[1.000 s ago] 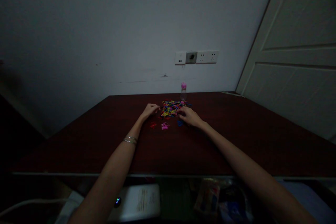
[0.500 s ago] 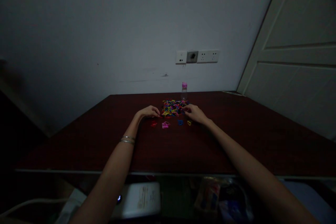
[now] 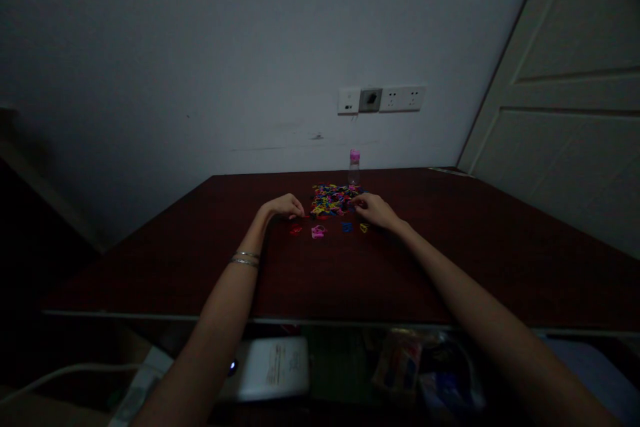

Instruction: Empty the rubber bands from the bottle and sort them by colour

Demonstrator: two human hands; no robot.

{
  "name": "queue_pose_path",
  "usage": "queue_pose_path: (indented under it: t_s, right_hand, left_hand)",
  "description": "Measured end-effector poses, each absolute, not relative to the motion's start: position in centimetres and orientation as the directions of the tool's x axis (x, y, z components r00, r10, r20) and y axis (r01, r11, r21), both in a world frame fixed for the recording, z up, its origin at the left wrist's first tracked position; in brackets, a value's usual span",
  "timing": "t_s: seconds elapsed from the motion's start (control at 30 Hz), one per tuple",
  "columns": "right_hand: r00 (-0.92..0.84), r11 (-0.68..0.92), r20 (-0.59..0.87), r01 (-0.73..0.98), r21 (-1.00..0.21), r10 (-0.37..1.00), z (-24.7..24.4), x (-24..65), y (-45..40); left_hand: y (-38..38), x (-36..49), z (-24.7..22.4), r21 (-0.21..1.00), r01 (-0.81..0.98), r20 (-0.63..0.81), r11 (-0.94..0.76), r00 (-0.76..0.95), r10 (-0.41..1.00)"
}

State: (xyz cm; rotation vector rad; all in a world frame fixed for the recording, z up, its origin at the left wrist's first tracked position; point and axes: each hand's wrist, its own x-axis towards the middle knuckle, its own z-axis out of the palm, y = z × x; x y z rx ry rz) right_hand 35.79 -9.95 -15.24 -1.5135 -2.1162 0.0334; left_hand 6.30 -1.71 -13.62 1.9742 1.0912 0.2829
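A heap of small rubber bands in many colours lies on the dark red table. My left hand is at the heap's left side, its fingers curled in a pinch, with a thin red rubber band showing at the tips. At the heap's right edge my right hand has thumb and fingers drawn together; what they hold, if anything, is too small to make out. Nearer to me lie separate little groups: red bands, pink bands, blue bands and yellow bands.
Behind the heap stands a clear bottle with a pink cap. The table meets a wall with sockets. Below its front edge, a shelf holds a white box-like device and plastic-wrapped packages. A white cable runs at lower left.
The whole view has shifted slightly. My left fingers are curled a little more tightly beside the heap. My right hand stays at the heap's right edge.
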Motion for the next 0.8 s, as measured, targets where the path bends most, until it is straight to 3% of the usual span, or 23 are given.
queue_pose_path:
  t_s: [0.13,0.27,0.43,0.53,0.67,0.8]
  right_hand:
    - [-0.218,0.357,0.398,0.879,-0.317,0.891,-15.0,35.6,-10.3]
    - [-0.221,0.353,0.387,0.882,-0.313,0.895,-14.9,35.5,-10.4]
    - [-0.216,0.347,0.383,0.884,-0.315,0.898,-15.2,35.6,-10.2]
    - [-0.246,0.389,0.407,0.865,-0.317,0.880,-15.4,35.5,-10.2]
    - [-0.304,0.471,0.456,0.824,-0.314,0.837,-15.6,34.3,-10.0]
    - [-0.387,0.543,0.444,0.783,-0.304,0.808,-15.6,32.1,-9.6]
  left_hand:
    - [-2.5,4.5,-12.0,0.782,0.602,-0.266,-0.161,0.556,0.788]
    - [-3.1,3.5,-11.3,0.752,0.650,-0.403,-0.114,0.589,0.701]
    - [-3.4,3.5,-11.5,0.764,0.639,-0.413,-0.092,0.593,0.691]
    - [-3.2,3.6,-11.6,0.805,0.588,-0.315,-0.080,0.538,0.782]
    - [-2.6,4.3,-11.9,0.844,0.511,-0.056,-0.165,0.389,0.920]
    - [-1.8,5.1,-12.7,0.853,0.470,0.089,-0.228,0.300,0.950]
